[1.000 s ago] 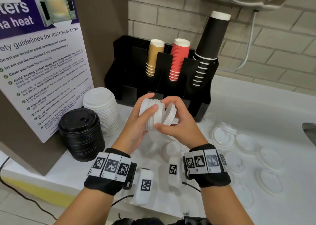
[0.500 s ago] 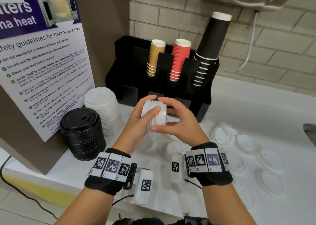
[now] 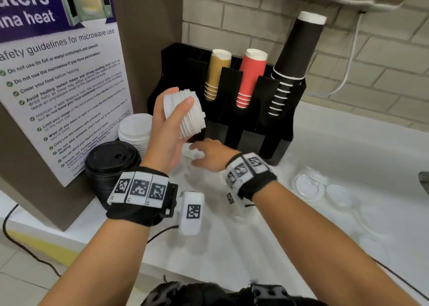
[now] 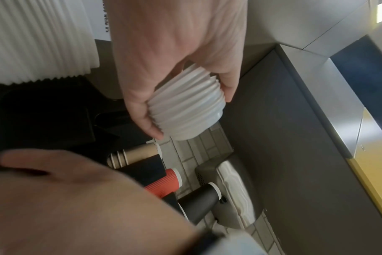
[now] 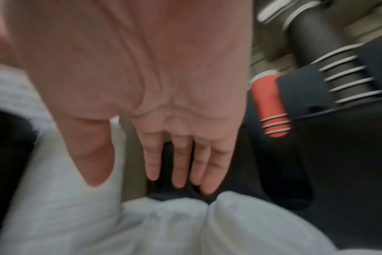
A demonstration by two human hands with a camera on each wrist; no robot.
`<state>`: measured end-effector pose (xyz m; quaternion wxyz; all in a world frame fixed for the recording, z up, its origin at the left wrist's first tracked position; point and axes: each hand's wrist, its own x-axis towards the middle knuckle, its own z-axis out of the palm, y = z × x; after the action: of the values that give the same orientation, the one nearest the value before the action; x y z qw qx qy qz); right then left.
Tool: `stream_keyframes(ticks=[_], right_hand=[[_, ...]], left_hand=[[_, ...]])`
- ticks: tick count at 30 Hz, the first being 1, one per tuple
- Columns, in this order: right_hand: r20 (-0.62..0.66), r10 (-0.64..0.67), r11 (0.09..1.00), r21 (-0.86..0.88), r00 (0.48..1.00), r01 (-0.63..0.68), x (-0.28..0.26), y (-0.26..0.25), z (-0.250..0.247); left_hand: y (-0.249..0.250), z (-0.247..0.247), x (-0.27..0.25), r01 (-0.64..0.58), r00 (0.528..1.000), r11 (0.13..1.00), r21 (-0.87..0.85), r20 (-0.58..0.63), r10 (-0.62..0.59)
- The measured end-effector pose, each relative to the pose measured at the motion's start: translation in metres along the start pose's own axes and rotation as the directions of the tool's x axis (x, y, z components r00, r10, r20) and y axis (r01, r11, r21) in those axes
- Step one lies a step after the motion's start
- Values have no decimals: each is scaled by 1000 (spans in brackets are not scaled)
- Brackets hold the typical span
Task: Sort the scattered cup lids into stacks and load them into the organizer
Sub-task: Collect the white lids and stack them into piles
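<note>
My left hand [image 3: 171,120] grips a short stack of white lids [image 3: 188,113] on its side, raised in front of the black organizer [image 3: 287,110]; the stack of lids [image 4: 185,110] shows between thumb and fingers of the left hand [image 4: 175,96] in the left wrist view. My right hand [image 3: 204,153] is low over the counter below it, fingers straight, above white lids [image 3: 195,153]. In the blurred right wrist view the right hand [image 5: 159,174] is spread just above pale lids [image 5: 185,224].
A black lid stack [image 3: 111,164] and a white lid stack [image 3: 135,131] stand at left by the poster board [image 3: 58,85]. Tan, red and black cup stacks sit in the organizer. Clear loose lids [image 3: 308,187] lie on the white counter at right.
The right hand let go of the stack and dropped to the lids on the counter. The left hand lifted the stack higher, holding it alone.
</note>
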<state>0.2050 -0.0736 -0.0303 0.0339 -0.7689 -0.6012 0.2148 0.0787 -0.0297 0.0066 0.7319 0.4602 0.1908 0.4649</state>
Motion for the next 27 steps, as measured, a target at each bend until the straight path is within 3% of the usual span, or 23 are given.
stream_keyframes(ticks=[2, 5, 12, 14, 21, 24, 27], right_hand=[[57, 7, 973, -233, 998, 7, 19, -8, 12], [9, 38, 909, -415, 999, -30, 41, -14, 26], [-143, 58, 897, -427, 988, -114, 68, -7, 39], [-130, 44, 904, -417, 991, -95, 71, -5, 39], [106, 40, 963, -270, 994, -10, 63, -7, 22], [10, -33, 999, 34, 999, 33, 43, -4, 2], [-182, -1, 937, 344, 983, 65, 9, 7, -18]], left_hand=[[2, -1, 2, -4, 1000, 1000, -1, 2, 4], [3, -2, 3, 1, 1000, 1000, -5, 4, -1], [8, -6, 6, -9, 1000, 1000, -5, -9, 9], [9, -7, 6, -16, 1000, 1000, 4, -3, 16], [11, -10, 5, -8, 1000, 1000, 2, 10, 8], [12, -10, 3, -14, 1000, 1000, -2, 9, 14], [7, -10, 0, -12, 1000, 1000, 20, 13, 12]])
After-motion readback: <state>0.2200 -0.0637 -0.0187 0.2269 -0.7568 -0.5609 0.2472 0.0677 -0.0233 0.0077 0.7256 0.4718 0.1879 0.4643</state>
